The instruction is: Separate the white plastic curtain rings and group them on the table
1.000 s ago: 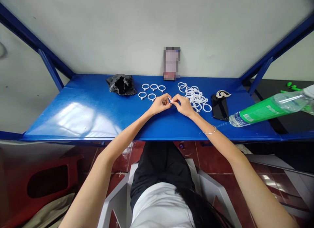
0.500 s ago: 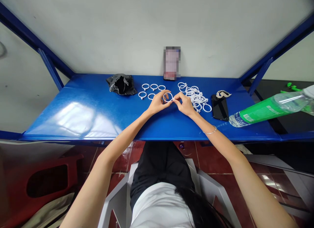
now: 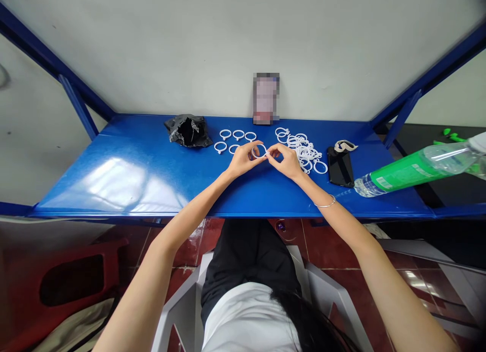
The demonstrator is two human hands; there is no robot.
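Note:
Both hands meet over the middle of the blue table [image 3: 132, 175]. My left hand [image 3: 243, 161] and my right hand [image 3: 285, 161] pinch one white plastic ring [image 3: 259, 151] between them, fingers closed on its rim. To the left of the hands, several white rings [image 3: 237, 135] lie set out in rows. To the right lies a loose heap of white rings [image 3: 304, 149]. A thin bracelet circles my right wrist.
A crumpled black bag [image 3: 188, 130] lies at the back left. A blurred card [image 3: 266, 98] leans on the wall. A black phone [image 3: 339, 166] with a small clip [image 3: 345, 145] behind it and a green-labelled water bottle [image 3: 413, 169] lie to the right. White chair below.
The hands rose slightly and shifted toward the rows. The ring, pinched small between the fingertips a second ago, now shows as a full round ring between both hands.

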